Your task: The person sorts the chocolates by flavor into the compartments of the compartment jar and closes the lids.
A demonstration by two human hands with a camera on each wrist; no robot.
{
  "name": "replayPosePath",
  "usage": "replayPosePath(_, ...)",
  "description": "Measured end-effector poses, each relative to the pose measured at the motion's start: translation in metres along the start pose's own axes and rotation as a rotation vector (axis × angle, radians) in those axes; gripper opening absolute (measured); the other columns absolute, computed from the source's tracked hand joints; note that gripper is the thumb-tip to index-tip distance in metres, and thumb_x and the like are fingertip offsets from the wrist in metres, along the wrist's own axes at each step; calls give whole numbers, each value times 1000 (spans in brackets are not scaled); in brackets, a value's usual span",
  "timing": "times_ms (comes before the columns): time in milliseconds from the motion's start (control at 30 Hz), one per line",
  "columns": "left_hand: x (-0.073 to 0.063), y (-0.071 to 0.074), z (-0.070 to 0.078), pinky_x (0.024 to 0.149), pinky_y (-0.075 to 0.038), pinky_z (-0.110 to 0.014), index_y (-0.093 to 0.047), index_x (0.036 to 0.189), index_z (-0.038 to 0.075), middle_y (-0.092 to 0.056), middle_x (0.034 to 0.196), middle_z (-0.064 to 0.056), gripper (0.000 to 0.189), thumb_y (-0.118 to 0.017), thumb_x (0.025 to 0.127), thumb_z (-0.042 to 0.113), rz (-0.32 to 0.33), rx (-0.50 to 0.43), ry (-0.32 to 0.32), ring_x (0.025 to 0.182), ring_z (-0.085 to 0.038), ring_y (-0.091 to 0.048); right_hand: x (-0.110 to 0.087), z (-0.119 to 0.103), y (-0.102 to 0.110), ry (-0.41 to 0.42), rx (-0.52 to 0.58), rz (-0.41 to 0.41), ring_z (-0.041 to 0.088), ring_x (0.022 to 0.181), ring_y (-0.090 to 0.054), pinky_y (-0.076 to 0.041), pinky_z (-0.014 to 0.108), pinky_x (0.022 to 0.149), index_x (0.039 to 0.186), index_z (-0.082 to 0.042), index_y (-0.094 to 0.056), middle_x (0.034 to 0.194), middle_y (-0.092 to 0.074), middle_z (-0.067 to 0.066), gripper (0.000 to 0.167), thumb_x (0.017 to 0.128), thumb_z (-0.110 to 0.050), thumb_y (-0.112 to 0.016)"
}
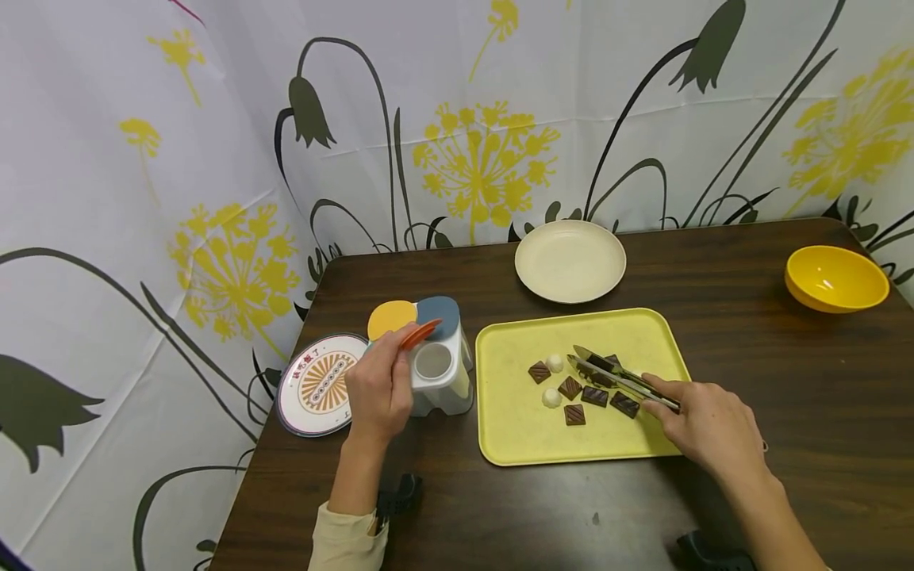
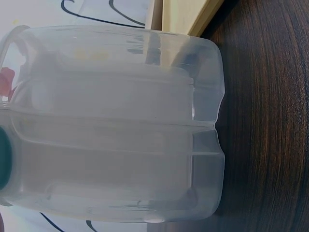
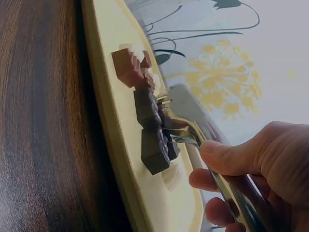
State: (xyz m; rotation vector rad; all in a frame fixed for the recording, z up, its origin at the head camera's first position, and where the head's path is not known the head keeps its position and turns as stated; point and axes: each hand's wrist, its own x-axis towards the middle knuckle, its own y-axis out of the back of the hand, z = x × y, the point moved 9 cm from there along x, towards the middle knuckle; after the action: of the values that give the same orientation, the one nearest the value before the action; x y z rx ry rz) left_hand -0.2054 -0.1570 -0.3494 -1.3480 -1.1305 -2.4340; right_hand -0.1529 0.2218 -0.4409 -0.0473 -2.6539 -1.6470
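My left hand [image 1: 380, 384] pinches an orange lid [image 1: 421, 334], tilted over a translucent container [image 1: 443, 395] whose round opening [image 1: 433, 361] shows uncovered. A yellow lid [image 1: 392, 319] and a blue lid [image 1: 438, 316] cover other compartments. The left wrist view shows the container's side and a teal lid [image 2: 4, 158]; the hand is out of sight there. My right hand [image 1: 707, 424] grips metal tongs [image 3: 195, 133], their tips around a dark chocolate on the yellow tray [image 1: 503, 444]. Near them lie several brown chocolates [image 1: 574, 415] and two white ones [image 1: 551, 397].
A patterned plate [image 1: 323, 387] sits left of the container, partly behind my left hand. Behind the tray is a cream plate [image 1: 570, 262]. At the far right stands a yellow bowl [image 1: 837, 279]. A flowered curtain [image 1: 471, 71] hangs along the back of the dark wooden table [image 1: 785, 357].
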Motion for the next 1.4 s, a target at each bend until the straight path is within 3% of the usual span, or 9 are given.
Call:
replayPosePath(567,2,1,2,51,-45,-36,-67,119,5,-71,92,-7,38,-44,91,13,22,6,-17,63,-18,-55,2,-9,5,95,-40,120,15,48,-26,-21,32,41,120,-21,-73,48,-35,-6,35,86,-28,-75)
replayPosePath(667,2,1,3,50,-44,-35,-67,119,6,-71,91,-7,38,-44,91,13,26,10,-19,63,-18,-54,2,-12,7,110,-31,143,14,47,-26,-22,31,41,119,-20,-73,50,-45,-3,36,85,-26,-75)
replayPosePath(733,2,1,3,49,-43,-35,-68,120,7,-71,91,-7,38,-44,91,13,30,11,-21,63,-18,-55,1,-15,9,123,-14,175,13,46,-26,-22,31,39,119,-19,-74,57,-58,1,36,83,-24,-77)
replayPosePath(833,2,1,4,49,-43,-36,-68,120,8,-71,92,-6,38,-44,91,13,34,11,-21,64,-18,-56,0,-20,15,154,18,244,10,44,-24,-21,30,37,118,-20,-74,83,-74,6,37,81,-21,-79)
replayPosePath(933,2,1,4,49,-44,-36,-68,119,8,-71,92,-6,38,-44,91,13,37,11,-19,65,-19,-58,-1,-28,23,195,45,311,8,42,-22,-19,29,35,117,-21,-75,97,-75,4,38,79,-20,-81)
replayPosePath(1033,3,1,3,53,-49,-38,-68,119,7,-71,94,-6,37,-44,92,14,31,8,-15,69,-20,-62,0,-39,33,235,63,363,5,41,-22,-19,28,36,116,-21,-75,98,-75,2,40,77,-19,-82)
replayPosePath(1133,2,1,2,59,-53,-41,-67,119,7,-72,97,-6,37,-44,91,15,24,7,-10,75,-22,-65,0,-52,40,269,94,388,3,41,-26,-20,26,36,117,-21,-75,98,-75,0,42,76,-18,-83)
replayPosePath(1233,2,1,1,63,-55,-43,-67,120,7,-72,100,-6,37,-45,91,14,21,7,-8,79,-24,-67,-1,-68,44,328,133,407,2,44,-41,-25,25,38,117,-22,-75,99,-75,-2,42,76,-18,-83)
replayPosePath(1400,1,1,1,65,-56,-43,-67,120,8,-72,101,-6,37,-46,91,14,12,-1,-4,81,-24,-68,-4,-101,48,478,191,465,11,69,-70,-42,29,43,114,-20,-76,99,-75,-4,41,74,-16,-84)
